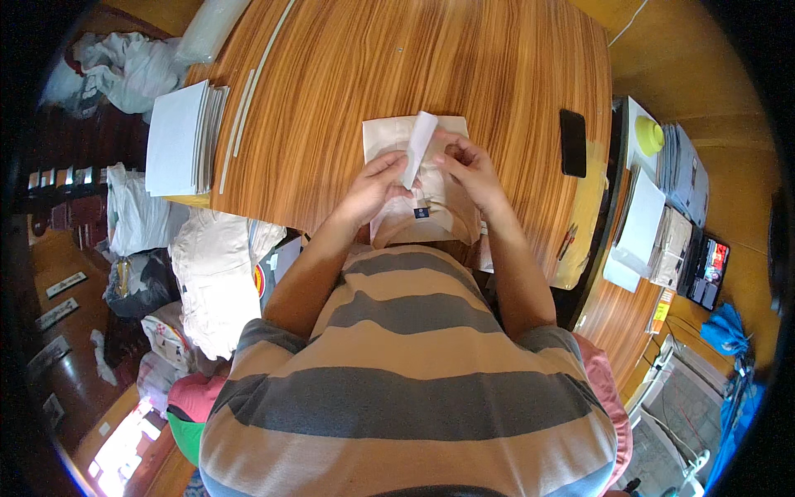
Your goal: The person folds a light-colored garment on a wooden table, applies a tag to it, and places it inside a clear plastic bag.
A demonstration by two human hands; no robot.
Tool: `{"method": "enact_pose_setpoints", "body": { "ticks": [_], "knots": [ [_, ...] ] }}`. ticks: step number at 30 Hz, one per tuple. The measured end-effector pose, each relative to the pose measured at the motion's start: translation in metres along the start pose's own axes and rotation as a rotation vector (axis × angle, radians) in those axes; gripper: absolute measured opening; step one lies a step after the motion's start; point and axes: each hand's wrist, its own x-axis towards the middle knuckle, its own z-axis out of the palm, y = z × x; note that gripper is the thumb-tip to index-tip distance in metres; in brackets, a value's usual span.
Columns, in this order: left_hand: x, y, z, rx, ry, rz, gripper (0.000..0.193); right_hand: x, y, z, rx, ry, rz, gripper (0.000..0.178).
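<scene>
A beige garment [381,134], folded into a flat rectangle, lies on the table's near side in front of me. Its neck end, with a small dark label [422,213], points toward my body. Over the garment, my left hand [381,184] pinches a narrow folded strip of white paper [420,142], tilted with its upper end leaning right. My right hand [468,170] hovers just right of the strip, fingers bent and thumb apart from them. Nothing shows in that hand; whether a fingertip touches the strip is hard to make out.
A wood-grain table [331,74] spreads ahead. On it are a stack of white sheets [178,137] at left, thin pale strips [244,112], and a black phone [572,143] at right. Beige clothes [215,273] hang at left; a side table [609,323] holds folded garments [672,248].
</scene>
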Motion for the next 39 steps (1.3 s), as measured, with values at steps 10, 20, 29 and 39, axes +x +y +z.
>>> {"method": "enact_pose_setpoints", "body": {
  "ticks": [10, 20, 29, 39],
  "knots": [
    [-0.008, 0.003, -0.001, 0.379, 0.197, -0.01, 0.039, 0.022, -0.011, -0.002, -0.4, -0.106, 0.131, 0.035],
    [-0.091, -0.029, -0.036, 1.131, 0.19, -0.063, 0.047, -0.056, 0.019, -0.054, -0.888, 0.034, 0.257, 0.05],
    [-0.064, 0.021, -0.051, 0.969, 0.281, -0.152, 0.039, -0.097, 0.06, -0.001, -0.652, 0.173, 0.377, 0.05],
    [-0.077, 0.02, 0.004, 1.624, 0.193, 0.278, 0.043, -0.116, 0.017, 0.034, -0.82, 0.121, 0.004, 0.038]
  ]
}}
